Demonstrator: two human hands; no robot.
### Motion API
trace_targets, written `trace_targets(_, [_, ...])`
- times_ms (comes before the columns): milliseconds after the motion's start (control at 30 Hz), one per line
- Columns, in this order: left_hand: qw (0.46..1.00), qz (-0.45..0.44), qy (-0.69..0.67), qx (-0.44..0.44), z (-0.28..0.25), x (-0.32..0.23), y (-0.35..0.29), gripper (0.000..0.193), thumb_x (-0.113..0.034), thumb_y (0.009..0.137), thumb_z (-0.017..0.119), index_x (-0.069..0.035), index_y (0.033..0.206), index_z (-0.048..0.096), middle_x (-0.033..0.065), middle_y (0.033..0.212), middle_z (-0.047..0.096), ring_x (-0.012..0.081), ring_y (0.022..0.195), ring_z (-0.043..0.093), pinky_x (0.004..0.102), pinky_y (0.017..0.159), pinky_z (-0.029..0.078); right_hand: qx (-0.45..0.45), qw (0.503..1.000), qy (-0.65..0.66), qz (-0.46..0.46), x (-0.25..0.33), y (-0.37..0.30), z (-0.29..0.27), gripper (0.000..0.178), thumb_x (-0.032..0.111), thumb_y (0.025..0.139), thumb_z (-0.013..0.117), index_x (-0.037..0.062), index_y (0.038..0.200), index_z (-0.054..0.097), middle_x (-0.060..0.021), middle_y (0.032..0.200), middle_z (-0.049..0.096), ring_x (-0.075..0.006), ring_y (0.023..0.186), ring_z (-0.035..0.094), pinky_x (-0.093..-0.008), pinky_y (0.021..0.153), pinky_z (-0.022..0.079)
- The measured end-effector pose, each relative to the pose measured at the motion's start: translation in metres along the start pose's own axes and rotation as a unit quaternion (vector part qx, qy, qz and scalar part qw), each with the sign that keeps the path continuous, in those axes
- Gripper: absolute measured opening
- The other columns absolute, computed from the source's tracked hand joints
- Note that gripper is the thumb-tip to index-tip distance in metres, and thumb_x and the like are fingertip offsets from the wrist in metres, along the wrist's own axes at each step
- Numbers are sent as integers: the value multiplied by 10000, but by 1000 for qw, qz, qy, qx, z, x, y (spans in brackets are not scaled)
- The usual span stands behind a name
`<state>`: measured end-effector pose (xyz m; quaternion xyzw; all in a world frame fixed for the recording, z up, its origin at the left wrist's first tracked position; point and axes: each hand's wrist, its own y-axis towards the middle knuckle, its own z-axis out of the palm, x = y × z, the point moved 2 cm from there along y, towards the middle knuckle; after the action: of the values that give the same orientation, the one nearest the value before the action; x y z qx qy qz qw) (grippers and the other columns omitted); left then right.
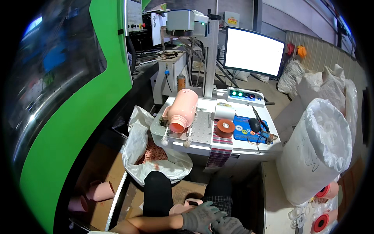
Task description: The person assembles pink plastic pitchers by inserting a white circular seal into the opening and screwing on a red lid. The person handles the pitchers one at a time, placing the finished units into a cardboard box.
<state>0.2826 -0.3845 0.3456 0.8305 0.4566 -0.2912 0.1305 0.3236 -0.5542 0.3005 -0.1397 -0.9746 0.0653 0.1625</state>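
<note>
A pink plastic jug body [178, 209] with a loop handle lies across my lap, partly hidden under my hands. My left hand [200, 217], in a grey work glove, is closed over it. Close beside it, my right hand [230, 226], gloved too, has its fingers curled around something small near the lower edge; what it is stays hidden. In front of me a second pink jug body [185, 106] lies tilted on the perforated metal plate [202, 130] of a white workbench, its open threaded mouth toward me.
A white sack [134, 154] with pink shavings stands left of my knees. The bench carries a label roll [224, 113], brown tape roll [225, 128], mouse [254, 124] and pliers [269, 136]. A monitor [254, 50] rises behind. Tall white bag [311, 156] at right; green machine [74, 140] at left.
</note>
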Motion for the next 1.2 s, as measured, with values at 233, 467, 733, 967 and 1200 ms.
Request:
trace_targets(233, [912,-40,-353,-205,44,119,-55,641,-328,771,902,-57,1282,628,100,1217,684,216,1115,680,324,960,551,-319,911,158,209,-13,-25,-14,219,170,987,593,-27,1047,666,-118,1000,708,-208,935,695,-347,846,558])
trace_targets(467, [965,74,-76,-238,24,39,-89,652,-429,730,903,-128,1259,668,118,1315,663,336,1253,616,504,1108,472,-589,764,259,40,4,85,-29,364,162,975,626,-69,1252,585,-207,1198,641,-266,1000,649,-376,865,545])
trace_targets(733, [950,81,-65,-294,8,59,-103,649,-289,661,920,-114,1230,662,109,1266,674,313,1220,632,495,1080,483,-476,823,307,28,-9,128,-27,356,123,909,747,16,1236,653,-206,1276,654,-381,1145,658,-440,982,538])
trace_targets(967, [927,-21,-264,-265,-22,67,-66,836,-90,465,923,-59,1251,643,166,1190,693,339,1089,670,442,940,547,-557,740,273,261,-61,-27,66,84,60,934,712,-6,986,706,-149,1008,709,-245,873,699,-337,815,567])
trace_targets(1200, [968,29,-151,-198,-17,62,-35,770,-217,496,934,-68,1192,640,132,1078,743,325,979,695,434,894,547,-735,419,71,529,-154,-255,98,262,146,977,696,5,1198,686,-104,1096,694,-184,936,658,-326,847,533])
